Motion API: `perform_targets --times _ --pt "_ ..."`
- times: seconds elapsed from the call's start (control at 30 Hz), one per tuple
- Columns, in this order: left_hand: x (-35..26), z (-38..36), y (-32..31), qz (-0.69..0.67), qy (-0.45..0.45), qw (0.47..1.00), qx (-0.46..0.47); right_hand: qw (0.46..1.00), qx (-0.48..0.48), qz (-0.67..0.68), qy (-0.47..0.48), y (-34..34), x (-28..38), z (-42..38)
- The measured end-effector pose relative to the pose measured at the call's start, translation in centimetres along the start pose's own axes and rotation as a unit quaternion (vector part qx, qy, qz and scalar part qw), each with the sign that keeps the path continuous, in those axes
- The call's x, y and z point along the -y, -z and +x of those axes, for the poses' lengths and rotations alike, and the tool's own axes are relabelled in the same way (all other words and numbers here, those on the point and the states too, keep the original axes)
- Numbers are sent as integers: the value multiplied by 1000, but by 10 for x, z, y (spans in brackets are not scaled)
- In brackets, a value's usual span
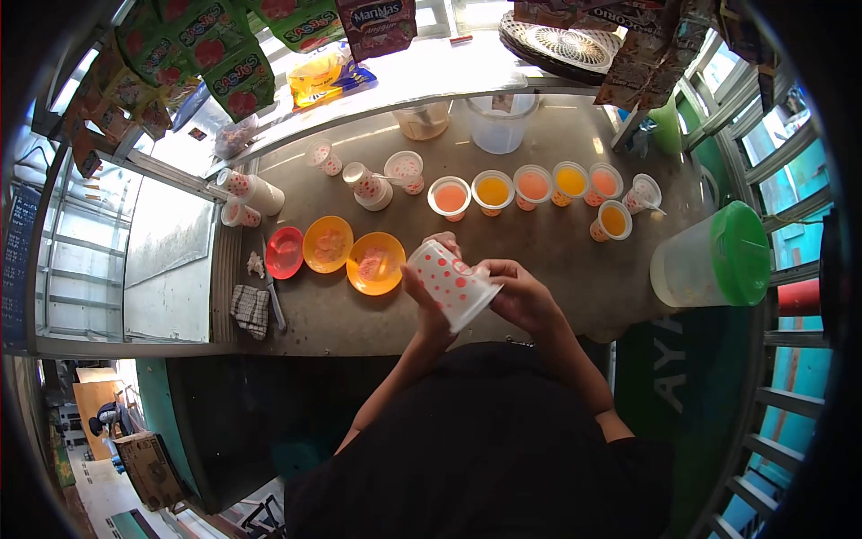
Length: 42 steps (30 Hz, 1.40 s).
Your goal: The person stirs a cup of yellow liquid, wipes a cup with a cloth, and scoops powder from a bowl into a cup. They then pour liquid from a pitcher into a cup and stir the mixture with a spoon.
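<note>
A white paper or plastic cup with red dots (446, 283) is tilted between my hands in front of my chest, its rim toward the lower right. My left hand (431, 292) is wrapped round its side. With closed fingers my right hand (521, 295) grips the cup near its rim. Beyond my hands stands a row of filled cups, among them a pink drink (450, 198) and an orange drink (493, 190). The nearest plate is orange (376, 263), with pinkish food on it, left of my left hand.
A second orange plate (328, 244), a red plate (285, 252), a knife (276, 301) and a checked cloth (250, 311) lie left. A green-lidded container (709, 259) stands right. Stacked dotted cups (364, 182) and a clear bucket (499, 126) stand farther back; sachets (215, 45) hang above.
</note>
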<state>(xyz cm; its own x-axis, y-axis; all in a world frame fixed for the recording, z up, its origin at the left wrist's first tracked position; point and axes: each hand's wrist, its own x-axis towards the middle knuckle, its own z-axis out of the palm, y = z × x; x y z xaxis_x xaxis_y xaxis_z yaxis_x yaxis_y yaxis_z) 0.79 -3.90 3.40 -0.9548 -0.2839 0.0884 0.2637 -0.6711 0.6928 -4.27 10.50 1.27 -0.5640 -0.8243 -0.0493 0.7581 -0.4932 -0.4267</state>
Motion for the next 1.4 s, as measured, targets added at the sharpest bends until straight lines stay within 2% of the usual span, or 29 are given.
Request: perform_targets --times 0.03,0.07,0.13,0.2,0.27,0.3,0.33,0.4,0.43,0.47,0.5,0.57,0.6,0.63,0.67,0.7,0.77,0.9,0.97,1.0,1.07,1.1,1.13,1.2,1.23,1.27,1.3,1.4 --pt "5 -4 -6 71 -34 997 -21 999 2 49 3 6 0 4" --pt "3 -8 -8 71 -33 997 -20 999 1 49 3 8 1 4" --pt "-6 -11 -10 315 -108 938 100 986 69 149 -8 10 4 5" --pt "-14 -9 -10 320 -103 935 116 980 64 187 6 2 -4 1" --pt "-20 -4 -12 292 -133 944 72 963 58 262 30 -6 -12 -3" --pt "-21 0 -8 291 -168 940 59 980 86 179 30 4 -19 0" --pt "-26 7 -4 291 -168 940 59 980 86 179 31 4 -19 -2" --pt "-39 18 5 505 -314 799 93 984 86 134 83 3 -15 -7" --pt "-50 19 -4 538 -340 764 107 975 27 191 106 -13 -4 -10" --pt "-49 17 -2 538 -339 764 107 976 26 191 106 -20 4 -9" --pt "-46 12 0 530 -322 777 111 983 -30 89 158 -24 11 -7" --pt "-44 6 -2 526 -309 785 108 959 -143 -89 229 -38 20 -7" --pt "-42 5 -1 526 -309 785 108 959 -143 -88 229 -39 17 -5" --pt "-39 5 1 523 -294 794 97 902 -206 -221 308 -41 13 -3" --pt "-36 4 1 518 -278 804 85 818 -262 -347 377 -42 11 -3" --pt "-36 3 0 518 -278 804 85 817 -262 -347 377 -43 11 -2" --pt "-36 1 -2 499 -271 818 88 669 -302 -469 491 -48 15 -1" --pt "-33 -6 -1 486 -231 837 100 644 -296 -458 536 -54 32 4" --pt "-32 -9 1 488 -213 838 121 524 -216 -646 511 -55 41 2" --pt "-32 -10 1 488 -212 838 121 524 -216 -646 511 -55 39 0" --pt "-31 -10 1 398 -187 895 76 681 -240 -554 415 -52 30 -4" --pt "-30 -9 0 398 -189 895 75 692 -186 -542 439 -47 30 -5" --pt "-29 -8 0 377 -206 900 73 693 -183 -542 439 -47 28 -5" --pt "-30 -8 -2 357 -221 905 70 772 -165 -448 419 -53 20 -9" --pt "-33 -6 -7 408 -228 880 81 773 -166 -448 418 -57 18 -11" --pt "-33 -5 -9 457 -235 853 92 815 -154 -399 391 -61 17 -13" --pt "-31 -6 -8 456 -235 853 92 852 -142 -349 363 -63 16 -14" --pt "-26 -8 -4 462 -215 857 71 856 -132 -377 329 -61 19 -18"
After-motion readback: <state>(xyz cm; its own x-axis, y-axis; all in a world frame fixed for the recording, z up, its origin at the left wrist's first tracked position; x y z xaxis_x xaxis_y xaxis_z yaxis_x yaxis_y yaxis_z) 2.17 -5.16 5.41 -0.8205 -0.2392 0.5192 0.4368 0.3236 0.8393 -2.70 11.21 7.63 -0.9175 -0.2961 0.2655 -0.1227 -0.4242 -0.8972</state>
